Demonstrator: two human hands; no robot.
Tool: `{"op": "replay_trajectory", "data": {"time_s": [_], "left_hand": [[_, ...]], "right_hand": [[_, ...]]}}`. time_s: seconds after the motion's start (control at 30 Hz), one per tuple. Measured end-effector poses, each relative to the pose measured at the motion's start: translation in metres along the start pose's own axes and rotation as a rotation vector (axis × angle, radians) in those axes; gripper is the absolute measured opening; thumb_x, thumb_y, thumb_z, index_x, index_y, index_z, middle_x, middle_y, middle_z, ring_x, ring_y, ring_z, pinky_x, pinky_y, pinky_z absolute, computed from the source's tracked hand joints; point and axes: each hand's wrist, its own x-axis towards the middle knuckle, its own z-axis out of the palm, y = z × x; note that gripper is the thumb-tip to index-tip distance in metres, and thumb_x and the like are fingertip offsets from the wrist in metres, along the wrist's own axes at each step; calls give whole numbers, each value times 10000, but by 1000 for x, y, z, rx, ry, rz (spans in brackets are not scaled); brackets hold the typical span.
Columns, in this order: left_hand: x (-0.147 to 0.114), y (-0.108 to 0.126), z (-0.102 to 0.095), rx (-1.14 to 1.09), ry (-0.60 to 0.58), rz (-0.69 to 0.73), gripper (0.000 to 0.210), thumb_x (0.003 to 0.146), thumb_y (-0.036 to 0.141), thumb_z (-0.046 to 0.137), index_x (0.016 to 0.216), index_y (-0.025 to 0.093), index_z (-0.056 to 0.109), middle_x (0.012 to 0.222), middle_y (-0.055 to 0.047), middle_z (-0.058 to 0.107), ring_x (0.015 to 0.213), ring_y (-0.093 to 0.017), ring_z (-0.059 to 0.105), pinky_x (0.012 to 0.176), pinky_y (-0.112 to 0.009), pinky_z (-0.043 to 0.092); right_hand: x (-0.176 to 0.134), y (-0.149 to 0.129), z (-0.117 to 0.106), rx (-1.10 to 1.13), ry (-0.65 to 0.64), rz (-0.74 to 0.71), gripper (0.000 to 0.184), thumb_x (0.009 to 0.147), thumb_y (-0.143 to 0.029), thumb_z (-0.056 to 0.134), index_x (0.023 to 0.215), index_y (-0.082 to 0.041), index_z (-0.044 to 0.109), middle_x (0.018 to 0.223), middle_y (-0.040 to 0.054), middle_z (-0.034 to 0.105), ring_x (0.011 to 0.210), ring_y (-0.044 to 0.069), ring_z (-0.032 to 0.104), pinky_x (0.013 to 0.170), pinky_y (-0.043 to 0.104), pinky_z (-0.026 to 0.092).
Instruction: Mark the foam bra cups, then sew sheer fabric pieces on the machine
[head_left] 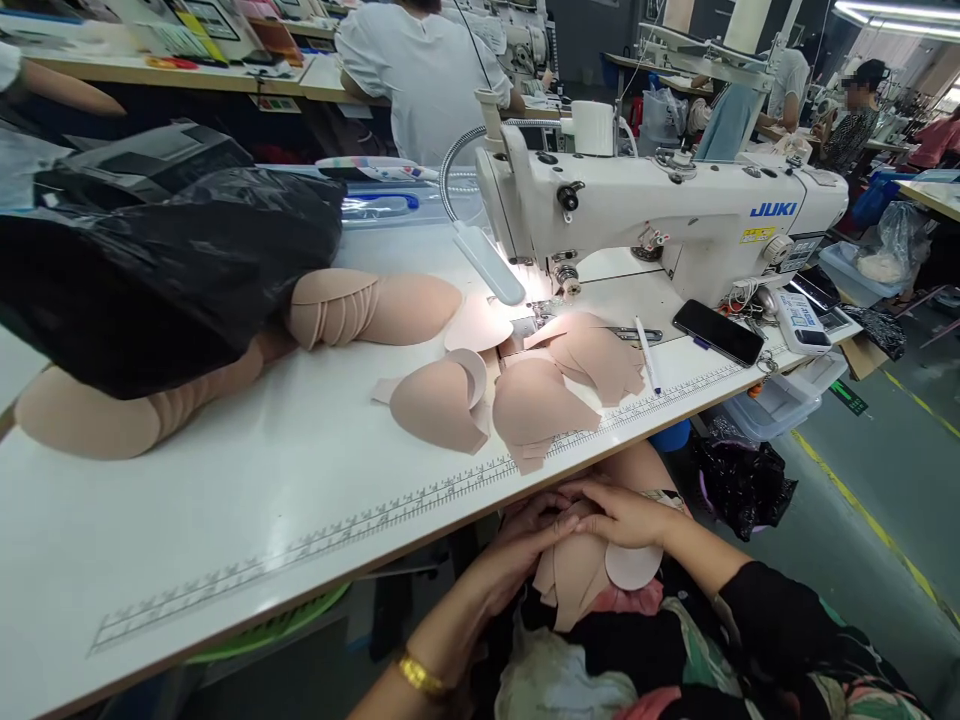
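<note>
Below the table's front edge, over the lap, my left hand (525, 535) and my right hand (626, 515) come together on a bunch of beige foam bra cups (577, 570). The fingers of both hands curl over the cups, and some fingertips are hidden. A pale round piece (634, 567) shows under my right hand. Just above, on the table, lie several moulded cups, among them a left one (435, 400), a middle one (536, 400) and a right group (592, 350) near the needle of the white sewing machine (675, 205).
A black plastic bag (187, 260) lies on the left of the table (225, 520), by stacked cups (405, 308). Right of the needle are a white pen (647, 355), tweezers (637, 334) and a phone (718, 332). A ruler strip (360, 530) follows the front edge. Co-workers sit behind.
</note>
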Motion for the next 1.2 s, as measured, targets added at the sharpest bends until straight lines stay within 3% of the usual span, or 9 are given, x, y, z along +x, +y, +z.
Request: {"op": "replay_trajectory", "data": {"time_s": [0.07,0.17,0.27,0.33,0.5,0.7,0.8,1.0,1.2], "left_hand": [[4,-5,3,30,59,30,483,605,358,1041,927,226,706,824,19,785,880,-200,724,786,-265,503],[6,-7,5,50,116,33,582,544,335,1060,998,210,718,805,6,790,812,-192,700,740,-261,493],[0,-4,6,20,116,13,670,549,392,1056,1104,180,747,975,-69,829,924,-229,730,784,-281,534],[-4,-1,7,-15,109,-9,630,551,430,1050,1046,162,767,991,-93,829,920,-245,741,774,-296,561],[-10,-3,14,-126,149,7,497,616,359,1027,1004,176,774,1001,-81,835,936,-246,768,780,-290,607],[-11,-10,25,-251,184,72,463,663,362,1015,1012,192,764,1047,-69,845,996,-249,794,795,-256,628],[-14,-12,18,-282,210,56,498,626,235,1029,1044,168,767,1041,-87,853,968,-260,807,763,-258,637],[-18,-7,-10,-331,266,31,395,689,129,949,1042,146,772,1040,-109,857,975,-273,810,788,-297,650],[-26,-4,-5,-352,188,6,446,677,160,966,1073,171,764,1071,-82,848,1009,-267,804,777,-284,640]], "right_hand": [[-13,-1,-4,-44,55,49,428,1105,-231,548,1533,-234,553,1446,137,654,1354,269,580,1162,462,461],[-43,1,-15,-116,73,102,431,994,-277,746,1414,-234,660,1293,130,701,1246,322,601,1115,514,467],[-72,3,-26,-162,78,155,311,788,-206,927,1057,-227,771,1014,70,716,1061,312,635,981,464,511],[-83,1,-30,-180,139,202,161,828,-114,838,895,-208,725,892,39,665,922,256,636,874,388,518],[-70,-22,-11,-206,400,281,165,980,-98,558,1083,-198,639,1032,84,628,877,233,618,807,366,507],[-28,-45,39,-84,301,108,154,990,-143,626,1116,-233,632,965,7,729,853,180,719,786,277,567],[-34,-34,32,-77,275,82,318,1046,-62,413,1234,-222,615,1029,30,755,880,158,737,809,271,577],[-65,-11,21,-200,162,-74,344,831,-69,701,1130,-234,751,1009,66,788,980,275,704,926,427,551],[-73,-33,10,-248,407,-196,515,1016,-81,470,1480,-261,603,1322,149,752,1170,298,683,988,500,559]]}}
